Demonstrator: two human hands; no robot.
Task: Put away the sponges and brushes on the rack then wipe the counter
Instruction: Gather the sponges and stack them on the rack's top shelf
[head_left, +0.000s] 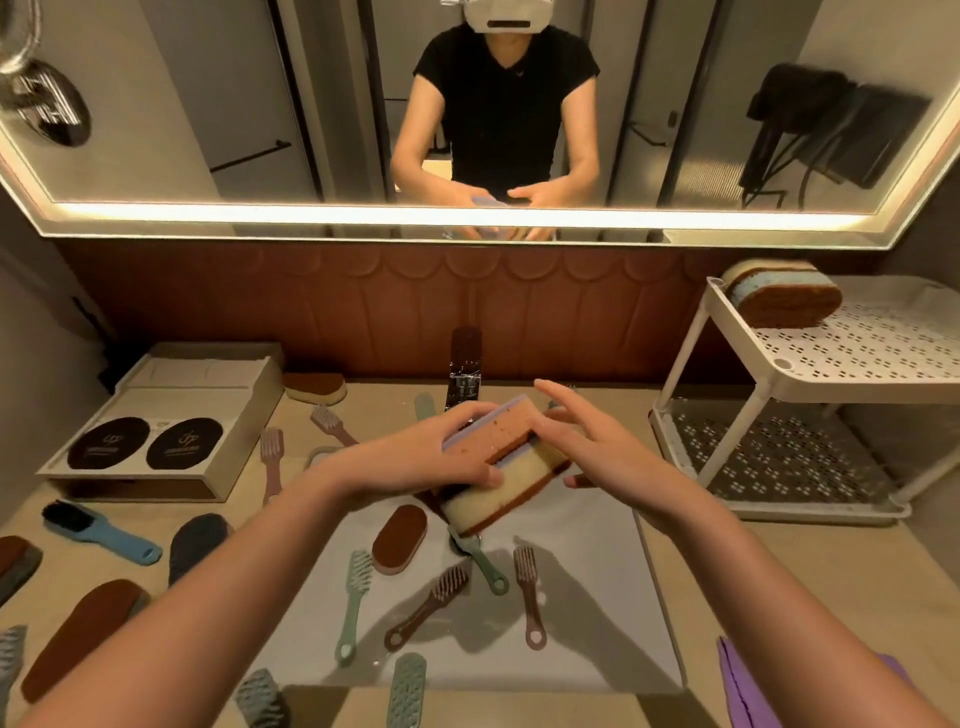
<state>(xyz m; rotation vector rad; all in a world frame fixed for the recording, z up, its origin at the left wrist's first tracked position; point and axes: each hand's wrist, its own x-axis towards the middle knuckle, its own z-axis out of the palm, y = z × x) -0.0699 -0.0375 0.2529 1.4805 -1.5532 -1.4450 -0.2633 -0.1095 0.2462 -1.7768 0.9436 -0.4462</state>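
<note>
Lying scattered toward the worktop's left edge: a blue brush (101, 530) and a brown oval sponge (78, 636). Over the middle, gripping a stack of sponges (506, 460) with the left hand (431, 457), fingers curled round its near side; hovering just beside the stack's right end, the right hand (582, 441), fingers spread, perhaps touching, though hard telling. Likely weighing little, squashing readily, shifting layer on layer; better pinching across both long sides. Further brushes (530, 595) lying on the grey mat (597, 613) below. Standing at the right edge, the white rack (831, 364), already carrying one sponge (784, 296) on top. Glowing behind: a lit mirror (208, 104).
</note>
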